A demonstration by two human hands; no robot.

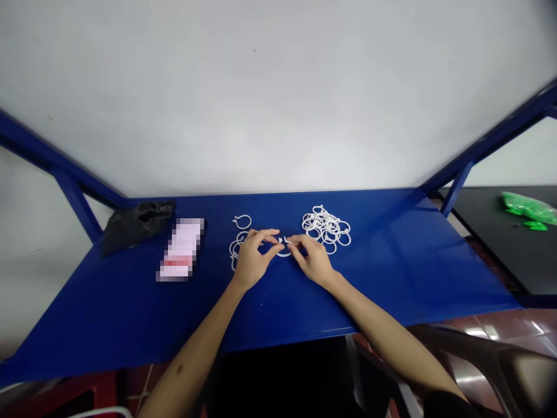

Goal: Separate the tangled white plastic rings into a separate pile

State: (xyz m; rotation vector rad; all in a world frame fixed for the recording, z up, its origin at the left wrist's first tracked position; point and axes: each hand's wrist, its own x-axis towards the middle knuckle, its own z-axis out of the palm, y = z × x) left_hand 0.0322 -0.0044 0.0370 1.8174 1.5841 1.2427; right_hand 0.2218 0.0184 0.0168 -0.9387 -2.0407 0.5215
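Between my hands is a white plastic curtain ring [284, 254], its two ends parted at the top. My left hand [253, 255] pinches its left side with thumb and fingers. The opposite side is pinched by my right hand [312, 258]. Just beyond my right hand, a heap of white rings [324, 226] lies on the blue table. A few more white rings [235, 249] lie beside my left hand, partly hidden by it. One separate ring [243, 221] rests a little farther back, with a small knob at its left.
The blue table [391, 278] meets a pale wall at the back, with blue frame bars on both sides. A black plastic bag [134, 226] and a blurred pinkish flat item [180, 249] lie at left. Green bagged items [528, 208] sit on a dark table at right.
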